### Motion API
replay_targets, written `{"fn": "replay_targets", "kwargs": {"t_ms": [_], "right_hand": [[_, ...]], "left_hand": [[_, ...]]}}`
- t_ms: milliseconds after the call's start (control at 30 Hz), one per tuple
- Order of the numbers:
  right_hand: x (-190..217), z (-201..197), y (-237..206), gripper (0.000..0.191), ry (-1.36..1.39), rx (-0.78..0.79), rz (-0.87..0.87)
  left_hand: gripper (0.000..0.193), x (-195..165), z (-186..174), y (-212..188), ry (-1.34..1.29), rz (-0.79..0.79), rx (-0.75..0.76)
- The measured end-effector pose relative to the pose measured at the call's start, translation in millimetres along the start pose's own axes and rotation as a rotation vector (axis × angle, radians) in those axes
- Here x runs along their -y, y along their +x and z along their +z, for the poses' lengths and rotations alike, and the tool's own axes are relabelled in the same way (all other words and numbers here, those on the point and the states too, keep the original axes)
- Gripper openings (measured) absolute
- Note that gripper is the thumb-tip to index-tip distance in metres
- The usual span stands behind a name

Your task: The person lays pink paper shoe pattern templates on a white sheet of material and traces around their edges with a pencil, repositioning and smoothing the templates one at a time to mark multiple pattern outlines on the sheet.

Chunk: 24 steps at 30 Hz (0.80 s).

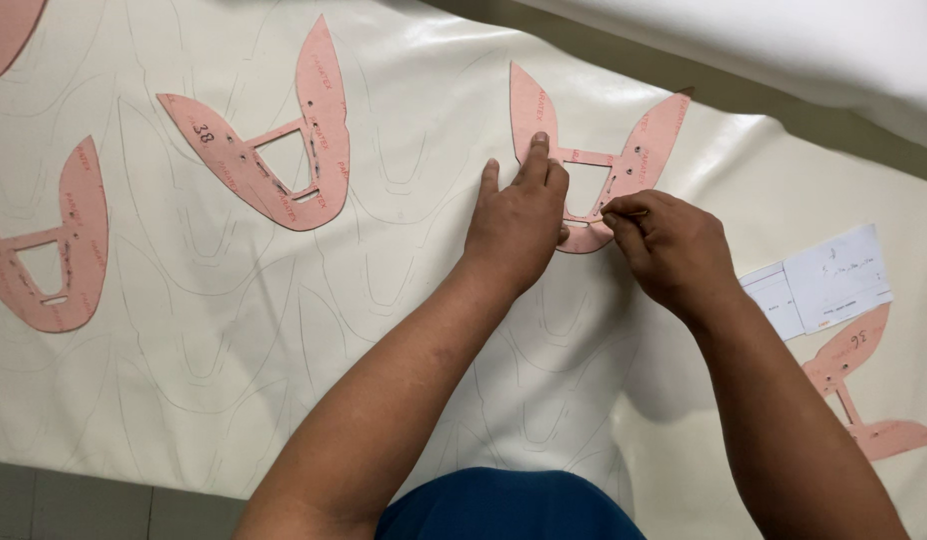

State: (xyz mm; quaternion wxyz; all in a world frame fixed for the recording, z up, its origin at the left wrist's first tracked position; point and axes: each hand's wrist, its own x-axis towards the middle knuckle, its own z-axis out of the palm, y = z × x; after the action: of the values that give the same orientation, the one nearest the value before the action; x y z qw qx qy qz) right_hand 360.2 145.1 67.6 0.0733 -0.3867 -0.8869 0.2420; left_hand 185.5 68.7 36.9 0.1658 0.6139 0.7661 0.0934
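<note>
Just under fingers (537, 160) — pink template (649, 140)

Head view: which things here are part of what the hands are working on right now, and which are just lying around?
In use:
- pink template, pinned flat by the left hand
- right hand, pinched at the template's lower edge; any tool in it is hidden
- white sheet underneath, covered in traced outlines

Lying about:
- pink template with window
- pink template at left edge
- pink template at right
- white paper slips

Bright even overhead light, soft shadows under the forearms, mild glare (upper sheet), sharp focus
</note>
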Motion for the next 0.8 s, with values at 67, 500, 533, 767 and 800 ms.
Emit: {"fn": "replay_targets", "kwargs": {"t_ms": [67, 500, 533, 767, 800], "right_hand": [[-1.6, -1.1, 1.0, 0.017, 0.073, 0.004, 0.055], [-6.6, 1.1, 4.9, 0.020, 0.097, -0.022, 0.093], [-6.5, 1.1, 6.3, 0.019, 0.055, -0.025, 0.055], [-8.0, -3.1, 20.9, 0.018, 0.037, -0.068, 0.079], [-8.3, -3.4, 21.7, 0.019, 0.050, -0.067, 0.119]], "left_hand": [[0.068, -0.8, -0.5, 0.2, -0.007, -0.003, 0.010], [0.065, 1.4, 0.2, 0.5, -0.002, -0.004, 0.046], [0.063, 1.5, 0.4, 0.7, -0.001, -0.007, 0.057], [0.060, 2.1, -0.7, 0.3, 0.000, 0.002, 0.041], [0.061, 2.0, -1.2, 0.0, -0.002, 0.001, 0.039]]}}
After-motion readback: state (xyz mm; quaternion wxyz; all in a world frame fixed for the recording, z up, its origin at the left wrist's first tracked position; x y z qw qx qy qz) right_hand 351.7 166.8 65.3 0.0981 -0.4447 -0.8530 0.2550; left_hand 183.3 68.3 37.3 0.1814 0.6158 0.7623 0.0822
